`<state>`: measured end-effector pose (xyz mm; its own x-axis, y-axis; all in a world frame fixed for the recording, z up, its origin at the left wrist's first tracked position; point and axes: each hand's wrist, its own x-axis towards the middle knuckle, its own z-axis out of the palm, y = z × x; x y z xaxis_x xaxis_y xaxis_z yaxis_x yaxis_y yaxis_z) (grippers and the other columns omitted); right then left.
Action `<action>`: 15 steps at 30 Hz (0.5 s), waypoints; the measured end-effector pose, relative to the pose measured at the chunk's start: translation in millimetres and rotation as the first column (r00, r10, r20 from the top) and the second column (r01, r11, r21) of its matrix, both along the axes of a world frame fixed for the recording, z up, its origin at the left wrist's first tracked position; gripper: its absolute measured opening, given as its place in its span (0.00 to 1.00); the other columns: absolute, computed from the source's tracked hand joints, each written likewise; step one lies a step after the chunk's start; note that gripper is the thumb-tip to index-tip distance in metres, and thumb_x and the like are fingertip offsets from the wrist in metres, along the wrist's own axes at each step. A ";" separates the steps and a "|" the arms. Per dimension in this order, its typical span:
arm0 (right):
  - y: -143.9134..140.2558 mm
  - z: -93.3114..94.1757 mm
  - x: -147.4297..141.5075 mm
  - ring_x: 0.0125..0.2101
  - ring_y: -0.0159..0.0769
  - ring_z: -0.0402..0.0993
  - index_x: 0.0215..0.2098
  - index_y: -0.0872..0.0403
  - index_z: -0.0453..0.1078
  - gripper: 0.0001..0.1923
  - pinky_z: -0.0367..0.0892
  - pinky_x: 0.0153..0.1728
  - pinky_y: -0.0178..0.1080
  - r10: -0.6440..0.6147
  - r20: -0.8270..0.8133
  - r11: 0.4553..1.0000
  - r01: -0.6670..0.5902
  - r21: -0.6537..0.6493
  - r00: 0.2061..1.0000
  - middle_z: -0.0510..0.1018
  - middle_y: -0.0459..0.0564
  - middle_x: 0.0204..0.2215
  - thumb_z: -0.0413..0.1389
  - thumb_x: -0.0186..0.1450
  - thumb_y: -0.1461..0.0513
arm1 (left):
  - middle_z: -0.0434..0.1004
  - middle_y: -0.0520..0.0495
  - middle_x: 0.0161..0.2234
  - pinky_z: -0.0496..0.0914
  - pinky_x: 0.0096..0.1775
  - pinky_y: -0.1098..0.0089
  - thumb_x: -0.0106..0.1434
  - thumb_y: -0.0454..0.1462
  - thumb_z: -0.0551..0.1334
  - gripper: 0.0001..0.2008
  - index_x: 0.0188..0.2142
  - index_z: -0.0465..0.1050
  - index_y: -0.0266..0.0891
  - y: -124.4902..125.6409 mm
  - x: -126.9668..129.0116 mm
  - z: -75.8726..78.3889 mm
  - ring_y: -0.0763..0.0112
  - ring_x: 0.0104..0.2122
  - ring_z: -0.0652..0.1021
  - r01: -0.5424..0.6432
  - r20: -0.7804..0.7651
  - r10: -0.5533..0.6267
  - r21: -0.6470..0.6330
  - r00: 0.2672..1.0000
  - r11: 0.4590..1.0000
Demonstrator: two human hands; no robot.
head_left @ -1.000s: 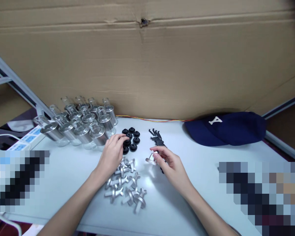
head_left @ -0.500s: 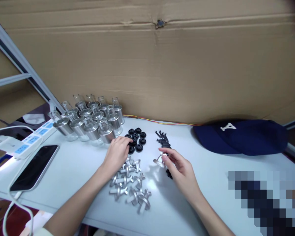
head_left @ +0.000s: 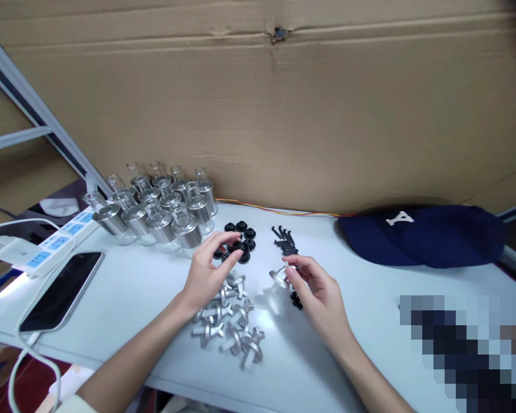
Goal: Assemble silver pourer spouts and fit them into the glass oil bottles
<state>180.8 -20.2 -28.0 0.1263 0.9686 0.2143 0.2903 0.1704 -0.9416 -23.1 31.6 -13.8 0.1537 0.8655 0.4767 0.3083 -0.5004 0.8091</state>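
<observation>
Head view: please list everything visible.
Sleeved glass bottles: about twelve, clear, left
Stepped discs: several, black, centre
Forked metal pieces: several, silver, front
Hooked strips: several, black, centre
Small pieces: several, black, centre
Fabric cap: one, navy, right
Phone: one, black, left
Power strip: one, white, left
Charger: one, white, left
Cables: several, white, left
Wires: several, red-yellow, back
Cardboard sheet: one, brown, behind
Metal bars: several, grey, left
Table: one, pale, below
Left hand: one, at discs
Right hand: one, holding metal piece

Discs [head_left: 250, 245] between bottles [head_left: 159, 223] and hooks [head_left: 287, 248]
</observation>
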 end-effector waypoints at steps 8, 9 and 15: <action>0.8 -1.4 -3.4 0.27 0.32 0.72 0.37 0.51 0.66 0.08 0.67 0.31 0.34 -0.012 -0.158 0.997 0.025 0.077 0.987 0.74 0.44 0.26 0.56 0.64 0.56 | 0.80 0.47 0.35 0.74 0.40 0.69 0.53 0.42 0.68 0.14 0.37 0.76 0.37 -3.7 10.1 -4.4 0.70 0.34 0.79 0.258 0.451 -0.017 -0.479 0.893 0.839; 0.7 -1.4 -3.7 0.27 0.31 0.72 0.36 0.51 0.65 0.07 0.68 0.31 0.34 -0.002 -0.171 0.996 0.018 0.091 0.985 0.73 0.44 0.26 0.56 0.64 0.57 | 0.79 0.47 0.35 0.74 0.41 0.69 0.52 0.41 0.69 0.13 0.36 0.76 0.37 -4.2 10.6 -4.5 0.69 0.34 0.79 0.256 0.441 -0.025 -0.475 0.897 0.842; -0.4 -2.6 -3.8 0.32 0.32 0.72 0.34 0.51 0.64 0.06 0.68 0.35 0.35 0.009 -0.196 0.990 0.019 0.136 0.980 0.74 0.47 0.32 0.57 0.64 0.59 | 0.76 0.45 0.40 0.75 0.42 0.69 0.50 0.37 0.70 0.12 0.34 0.77 0.36 -10.0 17.0 -6.8 0.69 0.37 0.78 0.242 0.392 -0.069 -0.411 0.917 0.879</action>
<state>177.0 -20.7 -30.5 0.1838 0.9310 0.3154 0.1035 0.3008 -0.9481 -6.1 21.5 -20.6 0.2000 0.9750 0.0965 -0.0945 -0.0788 0.9924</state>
